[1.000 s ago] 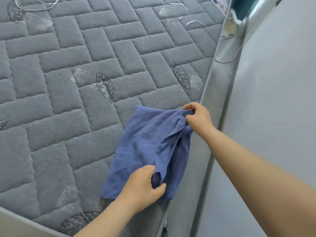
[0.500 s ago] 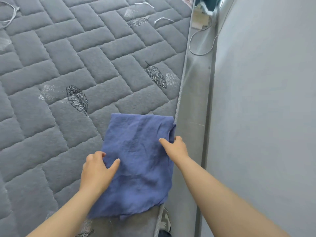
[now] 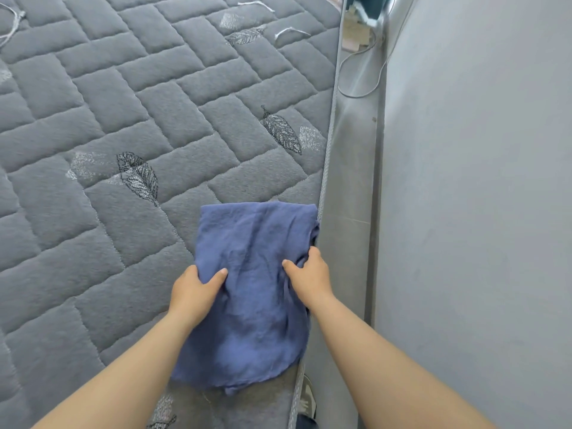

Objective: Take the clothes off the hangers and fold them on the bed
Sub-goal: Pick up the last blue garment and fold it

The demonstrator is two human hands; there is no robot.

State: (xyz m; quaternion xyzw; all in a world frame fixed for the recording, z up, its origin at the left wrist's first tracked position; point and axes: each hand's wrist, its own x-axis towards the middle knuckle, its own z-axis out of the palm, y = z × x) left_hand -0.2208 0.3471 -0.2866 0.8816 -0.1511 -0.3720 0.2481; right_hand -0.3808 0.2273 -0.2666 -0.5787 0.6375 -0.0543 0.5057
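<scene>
A folded blue garment (image 3: 253,274) lies flat on the grey quilted bed (image 3: 123,119), close to the bed's right edge. My left hand (image 3: 195,291) grips the garment's left edge, thumb on top and fingers tucked beneath. My right hand (image 3: 311,275) grips the right edge, thumb on the cloth and fingers curled round the fold beside the mattress border. No hanger shows in this view.
A grey wall (image 3: 479,212) runs along the right, with a narrow gap (image 3: 353,181) between it and the bed. A thin cable (image 3: 359,88) lies in the gap at the far end. Loose white strings (image 3: 291,32) rest on the bed. A shoe (image 3: 308,400) shows below the bed edge.
The garment was folded over and laid flat. My left hand went from resting on the left edge to gripping it, and my right hand slid down the right edge and took hold.
</scene>
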